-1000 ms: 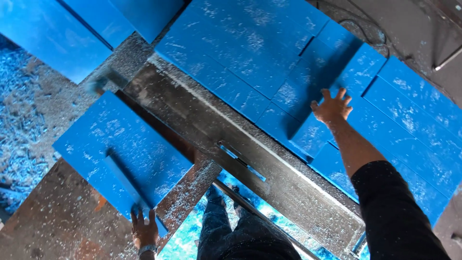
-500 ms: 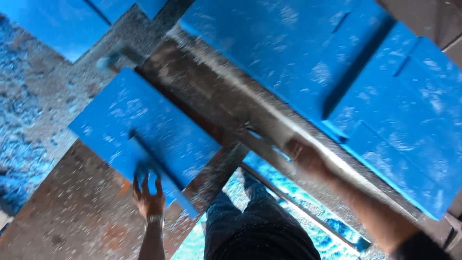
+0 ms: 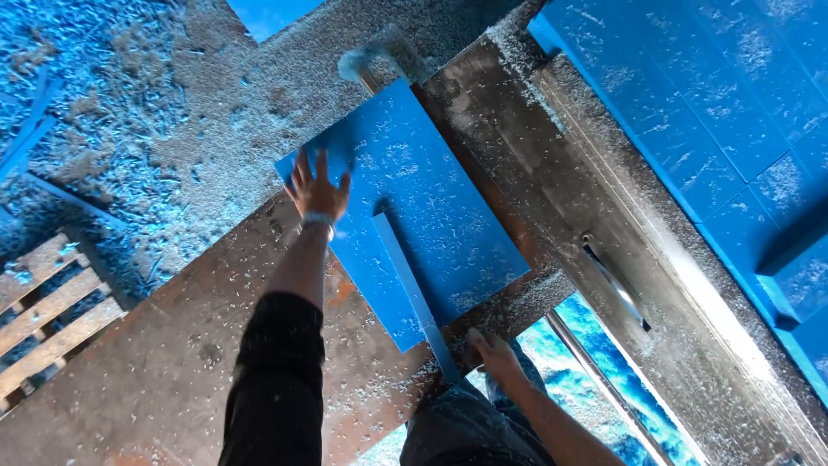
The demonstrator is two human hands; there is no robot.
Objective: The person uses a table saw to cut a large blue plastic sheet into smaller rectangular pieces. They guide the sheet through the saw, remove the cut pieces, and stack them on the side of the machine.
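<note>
A blue rectangular board (image 3: 448,207) lies flat on a dusty metal saw table (image 3: 172,371). A narrow blue strip (image 3: 404,263) rests on top of the board, running lengthwise to its near edge. My left hand (image 3: 317,185) is spread flat on the board's far left corner, fingers apart. My right hand (image 3: 493,352) sits at the table's near edge, next to the strip's near end. Its fingers curl toward the strip, and whether they grip it is unclear.
A long metal rail (image 3: 655,250) with a slot (image 3: 614,283) runs diagonally to the right of the board. Several large blue boards (image 3: 724,95) lie beyond it. A wooden pallet (image 3: 43,302) and blue shavings (image 3: 78,103) cover the floor at left.
My left hand has slid from the board's near edge up to its far left corner. My right hand left the blue boards at right and came down beside the strip's near end.
</note>
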